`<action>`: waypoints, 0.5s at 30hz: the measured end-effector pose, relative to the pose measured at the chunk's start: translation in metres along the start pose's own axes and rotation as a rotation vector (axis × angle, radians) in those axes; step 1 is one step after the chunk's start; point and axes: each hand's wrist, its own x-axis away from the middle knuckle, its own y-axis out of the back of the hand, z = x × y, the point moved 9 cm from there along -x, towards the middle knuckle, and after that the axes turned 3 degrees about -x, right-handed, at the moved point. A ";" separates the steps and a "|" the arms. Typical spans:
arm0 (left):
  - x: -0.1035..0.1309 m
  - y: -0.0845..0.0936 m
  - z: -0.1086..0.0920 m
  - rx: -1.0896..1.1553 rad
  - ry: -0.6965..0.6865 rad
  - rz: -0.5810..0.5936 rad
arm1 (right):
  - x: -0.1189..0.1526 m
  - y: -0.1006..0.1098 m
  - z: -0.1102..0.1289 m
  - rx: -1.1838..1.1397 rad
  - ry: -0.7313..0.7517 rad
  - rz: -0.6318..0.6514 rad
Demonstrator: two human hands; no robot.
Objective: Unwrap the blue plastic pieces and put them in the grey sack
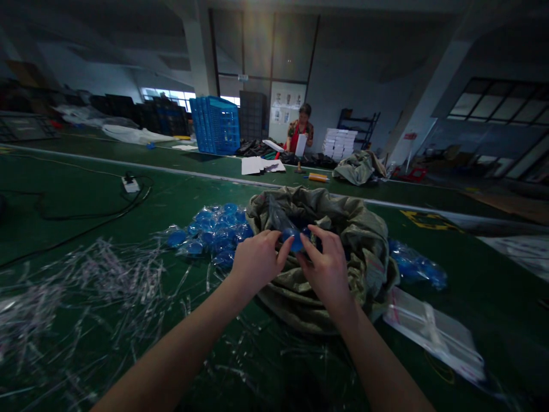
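Observation:
My left hand (258,256) and my right hand (326,264) meet over the mouth of a rolled-down grey-green woven sack (369,257). Between their fingertips is a blue disc in a clear plastic bag (293,240), its loose plastic end standing up behind the fingers. Both hands are closed on it, thumbs towards me. More blue pieces lie partly hidden inside the sack. Left of the sack is a pile of bagged blue discs (214,230). A smaller heap of blue bagged pieces (416,264) rests on the right.
Thin clear plastic strips (103,280) litter the green table on the left. A stack of clear bags (435,329) lies at right. Farther off are a power strip (130,184), blue crates (215,126), an orange tape roll (318,177) and a person (299,134) across the tables.

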 end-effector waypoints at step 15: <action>0.004 0.002 -0.010 -0.146 -0.072 -0.018 | 0.000 0.001 0.002 -0.005 -0.039 -0.002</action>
